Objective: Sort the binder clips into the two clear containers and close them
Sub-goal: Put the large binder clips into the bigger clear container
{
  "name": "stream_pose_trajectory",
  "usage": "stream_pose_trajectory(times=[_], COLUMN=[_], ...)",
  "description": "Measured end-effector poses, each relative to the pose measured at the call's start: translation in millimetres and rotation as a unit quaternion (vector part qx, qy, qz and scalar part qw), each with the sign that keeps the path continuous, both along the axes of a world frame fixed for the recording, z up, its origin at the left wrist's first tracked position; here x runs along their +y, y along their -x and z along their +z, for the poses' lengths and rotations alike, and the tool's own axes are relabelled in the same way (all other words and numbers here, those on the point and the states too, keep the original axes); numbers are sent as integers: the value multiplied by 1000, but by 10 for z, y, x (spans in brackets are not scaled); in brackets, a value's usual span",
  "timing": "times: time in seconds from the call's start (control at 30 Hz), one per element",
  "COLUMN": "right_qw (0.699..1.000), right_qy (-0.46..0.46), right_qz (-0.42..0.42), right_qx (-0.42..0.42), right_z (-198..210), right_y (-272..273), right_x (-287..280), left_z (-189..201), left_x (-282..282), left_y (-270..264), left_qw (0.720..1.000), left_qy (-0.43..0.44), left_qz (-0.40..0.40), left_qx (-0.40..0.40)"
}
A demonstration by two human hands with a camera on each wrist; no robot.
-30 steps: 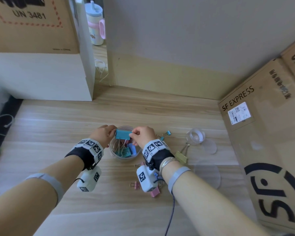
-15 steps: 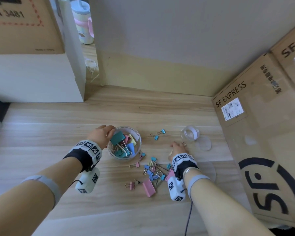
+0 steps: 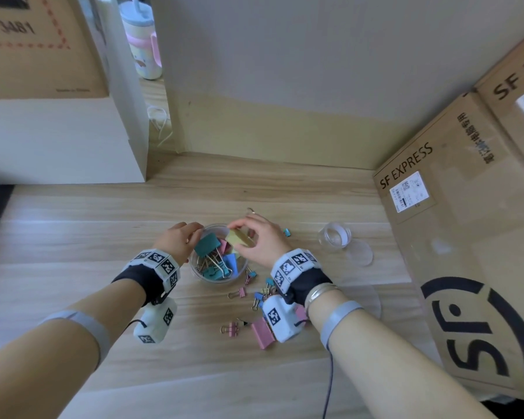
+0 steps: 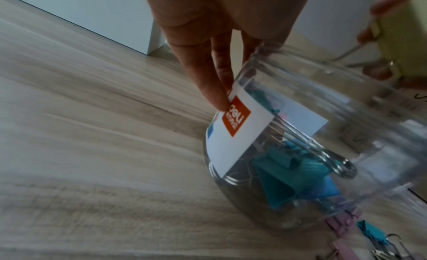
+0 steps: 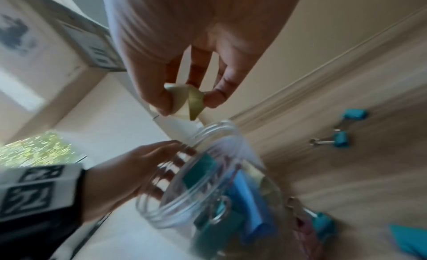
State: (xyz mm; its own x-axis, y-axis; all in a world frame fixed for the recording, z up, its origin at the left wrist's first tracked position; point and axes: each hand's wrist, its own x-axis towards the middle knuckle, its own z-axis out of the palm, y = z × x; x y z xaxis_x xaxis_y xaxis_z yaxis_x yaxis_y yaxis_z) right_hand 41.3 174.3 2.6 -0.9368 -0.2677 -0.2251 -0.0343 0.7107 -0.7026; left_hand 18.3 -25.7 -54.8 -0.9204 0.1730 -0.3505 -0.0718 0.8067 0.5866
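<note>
Right hand (image 3: 259, 241): thumb and fingers pinching yellow clip (image 3: 238, 238) just above mouth of jar (image 3: 217, 278). Clip: folded sheet-metal body, pale matt yellow, triangular end-on, wire handle showing in left wrist view.

Left hand (image 3: 179, 241): fingers laid against jar's far-left wall by the rim, tips touching a white label with orange square (image 4: 235, 117); seen through the wall in right wrist view. Whether gripping or merely steadying: cannot tell.

Jar: clear plastic, round, ribbed neck, open, upright on table (image 3: 103, 237), between the two hands. Holds large clips in teal, blue, pink, yellow, with bright wire loops.

Below right wrist: loose clips (image 3: 262, 297) scattered on table, small pink, blue, teal; one large pink clip (image 3: 262, 332) nearest the camera, partly behind wrist unit.

Right of right hand, apart: small jar (image 3: 335, 237), clear, open, upright; clear round lid (image 3: 359, 252) flat beside it. Table: pale wood grain, matt.
</note>
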Motion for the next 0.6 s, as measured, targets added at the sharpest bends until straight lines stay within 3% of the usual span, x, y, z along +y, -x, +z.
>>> stream_pose_trajectory(times=[0.17, 0.27, 0.37, 0.43, 0.53, 0.6], right_qw=[990, 988, 992, 994, 996, 987], right_qy=[-54, -84, -42, -38, -86, -149], right_qz=[130, 128, 123, 105, -7, -49], right_qx=[9, -4, 1, -4, 15, -45], right_z=[-94, -203, -232, -212, -234, -321], right_y=[-82, -124, -152, -147, -141, -177], right_x=[-313, -359, -339, -242, 53, 326], left_z=[6, 4, 15, 27, 45, 64], left_x=[2, 7, 21, 24, 22, 28], left_y=[-7, -18, -29, -42, -69, -86], left_qw=[1000, 1000, 1000, 1000, 1000, 1000], left_qy=[-10, -14, -19, -17, -8, -6], left_qz=[3, 10, 15, 18, 16, 16], left_qx=[0, -1, -4, -3, 2, 2])
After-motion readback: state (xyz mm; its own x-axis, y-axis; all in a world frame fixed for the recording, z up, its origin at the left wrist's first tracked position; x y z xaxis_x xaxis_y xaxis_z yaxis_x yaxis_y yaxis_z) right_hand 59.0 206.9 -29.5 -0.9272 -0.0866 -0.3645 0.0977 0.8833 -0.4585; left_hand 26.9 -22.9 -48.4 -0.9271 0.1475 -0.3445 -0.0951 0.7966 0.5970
